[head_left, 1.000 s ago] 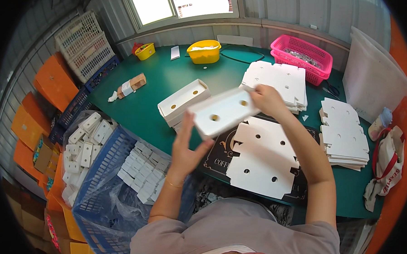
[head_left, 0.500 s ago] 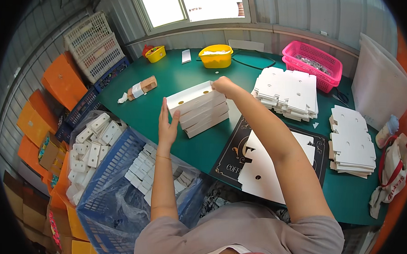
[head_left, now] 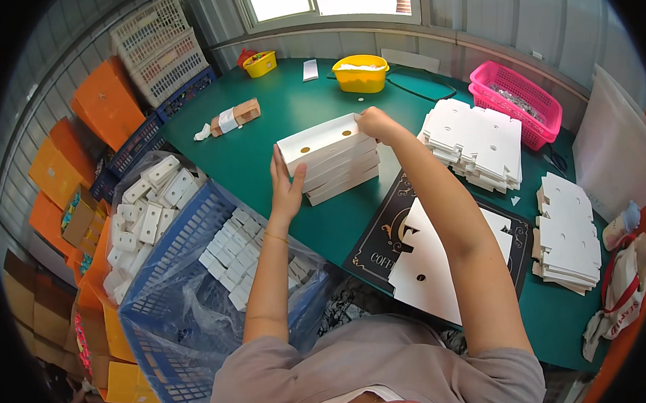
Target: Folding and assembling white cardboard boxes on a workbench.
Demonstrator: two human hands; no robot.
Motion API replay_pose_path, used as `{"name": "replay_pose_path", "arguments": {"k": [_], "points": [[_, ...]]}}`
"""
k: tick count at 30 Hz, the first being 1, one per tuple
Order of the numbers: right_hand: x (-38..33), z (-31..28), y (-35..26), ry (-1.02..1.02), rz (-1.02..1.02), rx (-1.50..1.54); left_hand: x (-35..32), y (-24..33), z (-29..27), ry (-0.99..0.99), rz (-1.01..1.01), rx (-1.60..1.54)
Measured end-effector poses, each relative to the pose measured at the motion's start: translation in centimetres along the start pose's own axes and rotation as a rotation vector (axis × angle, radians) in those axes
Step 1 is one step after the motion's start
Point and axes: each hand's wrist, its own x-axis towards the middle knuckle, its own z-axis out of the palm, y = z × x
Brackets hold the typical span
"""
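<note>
A stack of several shallow white cardboard trays [head_left: 344, 175] stands on the green table, its layers slightly askew. The top tray [head_left: 325, 142] is open upward, with two round holes in its floor showing a yellowish colour. My right hand [head_left: 377, 124] is closed on this tray's far right end, fingertips partly hidden. At the opposite end, my left hand [head_left: 286, 189] grips the left corner, thumb against the near wall and fingers round the end. Beneath my right forearm, a flat white die-cut sheet [head_left: 431, 278] lies on a black printed mat [head_left: 364, 250].
Piles of flat white blanks [head_left: 473, 136] and more blanks [head_left: 568, 230] lie to the right. Behind are a pink basket [head_left: 550, 114] and a yellow tub [head_left: 361, 77]. A blue crate [head_left: 161, 281] with folded white boxes [head_left: 231, 251] stands at the left, below the table edge.
My left hand has closed from a flatter, spread pose onto the tray's left end. My right hand stays on the far right end. The whole view has shifted slightly.
</note>
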Motion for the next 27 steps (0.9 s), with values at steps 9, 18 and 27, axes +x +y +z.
{"name": "replay_pose_path", "arguments": {"k": [9, 18, 27], "points": [[-0.6, 0.2, -0.7, -0.022, -0.030, -0.038, -0.3, 0.3, 0.3, 0.016, -0.026, 0.012], [-8.0, -2.5, 0.1, -0.053, -0.058, 0.287, -0.2, 0.1, -0.5, -0.035, -0.035, -0.132], [-31.3, -7.4, 12.5, -0.316, -0.342, -0.473, -4.2, 3.1, -0.7, 0.231, 0.061, 0.107]]}}
